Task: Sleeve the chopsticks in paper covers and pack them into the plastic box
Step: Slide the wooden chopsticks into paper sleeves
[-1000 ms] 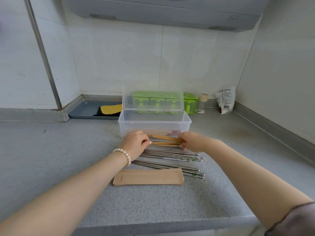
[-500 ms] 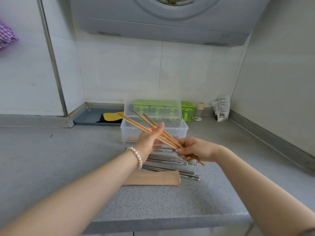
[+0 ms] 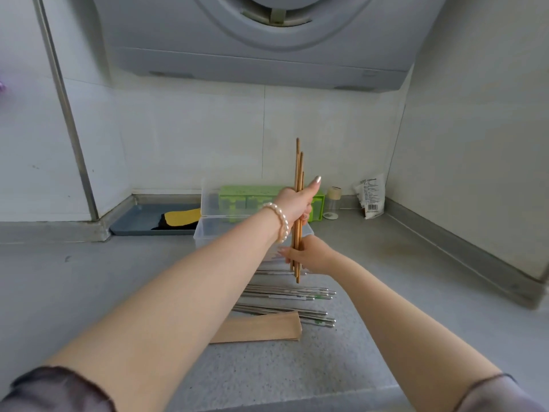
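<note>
A bundle of wooden chopsticks [image 3: 299, 162] stands upright above the counter. My left hand [image 3: 297, 202] grips the bundle at its middle, thumb pointing up. My right hand [image 3: 309, 257] holds its lower part just below. Behind my hands sits the clear plastic box [image 3: 205, 236] with its lid [image 3: 209, 200] raised at the back. Several metal chopsticks [image 3: 291, 295] lie in rows on the counter below my hands. A stack of brown paper covers [image 3: 261, 330] lies in front of them, partly hidden by my left forearm.
A green holder [image 3: 252, 194] stands behind the box. A small jar [image 3: 333, 200] and a white packet [image 3: 371, 194] stand at the back right. A grey tray [image 3: 142, 221] with a yellow and black cloth lies back left. A range hood [image 3: 267, 40] hangs overhead. The counter edge runs near me.
The wooden chopsticks rose from lying flat by the box, through a slant, to upright. My left hand closed round their middle; my right hand moved to the lower part.
</note>
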`<move>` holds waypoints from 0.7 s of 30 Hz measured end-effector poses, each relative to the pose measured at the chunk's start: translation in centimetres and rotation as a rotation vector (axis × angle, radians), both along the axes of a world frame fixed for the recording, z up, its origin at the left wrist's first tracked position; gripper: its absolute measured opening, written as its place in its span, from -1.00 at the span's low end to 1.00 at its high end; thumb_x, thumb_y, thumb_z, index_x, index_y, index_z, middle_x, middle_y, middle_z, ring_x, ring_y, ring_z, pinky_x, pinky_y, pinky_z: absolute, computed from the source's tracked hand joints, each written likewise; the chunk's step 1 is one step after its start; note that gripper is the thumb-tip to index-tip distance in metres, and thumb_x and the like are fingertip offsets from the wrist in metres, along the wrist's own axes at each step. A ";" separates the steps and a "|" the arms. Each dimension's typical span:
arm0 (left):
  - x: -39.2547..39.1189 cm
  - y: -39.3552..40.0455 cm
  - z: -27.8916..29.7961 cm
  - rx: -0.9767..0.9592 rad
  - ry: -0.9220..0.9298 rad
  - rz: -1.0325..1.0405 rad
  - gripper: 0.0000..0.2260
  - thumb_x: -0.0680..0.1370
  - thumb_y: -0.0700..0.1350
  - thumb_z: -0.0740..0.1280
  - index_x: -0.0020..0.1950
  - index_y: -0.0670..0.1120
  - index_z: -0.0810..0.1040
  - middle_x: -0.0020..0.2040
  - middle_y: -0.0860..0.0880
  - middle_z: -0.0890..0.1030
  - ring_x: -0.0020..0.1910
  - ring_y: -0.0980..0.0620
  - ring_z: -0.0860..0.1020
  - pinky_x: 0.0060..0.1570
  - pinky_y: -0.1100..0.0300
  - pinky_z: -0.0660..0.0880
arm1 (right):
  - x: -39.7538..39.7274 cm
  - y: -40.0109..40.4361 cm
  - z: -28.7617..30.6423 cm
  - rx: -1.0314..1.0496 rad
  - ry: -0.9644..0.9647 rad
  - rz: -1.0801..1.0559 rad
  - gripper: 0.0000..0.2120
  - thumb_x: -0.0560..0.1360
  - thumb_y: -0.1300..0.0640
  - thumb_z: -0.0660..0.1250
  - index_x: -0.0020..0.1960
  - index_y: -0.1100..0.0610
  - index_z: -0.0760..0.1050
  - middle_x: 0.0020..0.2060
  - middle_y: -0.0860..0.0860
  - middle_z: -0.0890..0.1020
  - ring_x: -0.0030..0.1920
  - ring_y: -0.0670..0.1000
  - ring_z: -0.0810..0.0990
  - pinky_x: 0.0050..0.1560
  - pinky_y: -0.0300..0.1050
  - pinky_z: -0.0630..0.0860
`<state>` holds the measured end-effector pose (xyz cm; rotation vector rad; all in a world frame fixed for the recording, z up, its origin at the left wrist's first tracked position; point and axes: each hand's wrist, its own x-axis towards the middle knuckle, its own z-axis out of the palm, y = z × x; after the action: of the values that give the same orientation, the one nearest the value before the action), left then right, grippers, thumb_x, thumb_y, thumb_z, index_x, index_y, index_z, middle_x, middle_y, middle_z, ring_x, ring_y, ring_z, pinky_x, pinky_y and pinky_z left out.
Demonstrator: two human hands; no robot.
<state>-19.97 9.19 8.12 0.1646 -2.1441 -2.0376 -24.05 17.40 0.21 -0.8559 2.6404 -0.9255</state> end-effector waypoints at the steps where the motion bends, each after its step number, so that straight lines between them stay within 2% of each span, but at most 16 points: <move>1: -0.4 -0.1 -0.3 -0.013 -0.009 0.001 -0.63 0.47 0.21 0.29 -0.31 -0.04 0.32 -0.52 0.08 0.25 -0.50 0.08 0.24 -0.37 0.23 0.32 | -0.1 -0.1 -0.3 -0.006 -0.012 -0.008 -0.52 0.49 -0.17 0.25 -0.07 0.29 0.56 -0.31 0.05 0.59 -0.32 -0.01 0.52 -0.23 -0.18 0.49; 5: -1.3 -0.5 -1.6 -0.090 -0.004 0.051 -0.63 0.48 0.16 0.32 -0.38 -0.06 0.39 -0.48 0.04 0.40 -0.47 0.08 0.38 -0.26 0.19 0.43 | -0.6 -0.3 -1.6 -0.036 -0.063 -0.056 -0.47 0.47 -0.16 0.29 0.04 0.35 0.53 -0.30 0.08 0.55 -0.34 0.00 0.49 -0.27 -0.16 0.48; 7: -1.5 -0.5 -2.1 -0.098 0.015 0.058 -0.70 0.48 0.08 0.35 -0.32 -0.10 0.50 -0.41 0.01 0.52 -0.41 0.09 0.50 -0.27 0.25 0.47 | -0.7 -0.2 -1.8 -0.015 -0.061 -0.062 -0.54 0.47 -0.16 0.30 -0.12 0.28 0.52 -0.39 0.04 0.50 -0.39 -0.03 0.46 -0.36 -0.23 0.43; 9: -1.6 -0.5 -2.6 -0.042 0.030 0.032 -0.77 0.49 -0.01 0.37 -0.27 -0.13 0.55 -0.40 0.01 0.58 -0.37 0.10 0.56 -0.32 0.30 0.49 | -0.8 -0.2 -1.8 -0.037 -0.049 -0.067 -0.60 0.46 -0.14 0.33 -0.35 0.13 0.35 -0.46 0.00 0.42 -0.44 -0.05 0.39 -0.40 -0.25 0.36; 11: -1.7 -0.2 -3.1 -0.001 0.027 0.024 -0.78 0.50 -0.04 0.37 -0.28 -0.14 0.55 -0.44 0.03 0.60 -0.37 0.09 0.58 -0.32 0.28 0.52 | -0.9 -0.1 -1.7 -0.087 -0.058 -0.068 -0.57 0.46 -0.08 0.35 -0.40 0.10 0.24 -0.49 -0.01 0.39 -0.46 -0.05 0.37 -0.39 -0.24 0.34; 16: -2.3 0.3 -4.0 0.056 0.000 0.020 -0.76 0.50 -0.04 0.36 -0.28 -0.17 0.55 -0.46 0.01 0.61 -0.40 0.09 0.58 -0.13 0.15 0.54 | -1.0 0.0 -1.7 -0.220 -0.097 -0.053 -0.76 0.51 0.11 0.30 -0.30 0.09 0.34 -0.43 -0.02 0.43 -0.44 -0.08 0.41 -0.48 -0.32 0.37; 19: -2.2 -0.1 -3.9 0.085 -0.010 -0.040 -0.84 0.49 -0.10 0.38 -0.21 -0.17 0.56 -0.40 -0.01 0.63 -0.37 0.08 0.60 -0.15 0.18 0.54 | -1.2 -0.3 -2.0 -0.242 -0.115 -0.047 -0.84 0.52 0.09 0.28 -0.18 0.14 0.42 -0.34 -0.03 0.51 -0.42 -0.10 0.45 -0.45 -0.31 0.41; 21: -2.0 -0.8 -3.7 0.140 0.004 -0.093 -0.97 0.50 -0.22 0.36 -0.09 -0.17 0.57 -0.27 -0.05 0.65 -0.32 0.07 0.61 -0.21 0.22 0.53 | -1.1 -0.5 -2.1 -0.251 -0.139 -0.047 -0.79 0.52 0.03 0.29 -0.17 0.16 0.46 -0.29 0.01 0.56 -0.42 -0.09 0.46 -0.43 -0.27 0.44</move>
<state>-21.99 8.43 4.38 0.0808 -2.0427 -2.2385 -25.20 16.89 -1.93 -0.7534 2.4706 -1.2991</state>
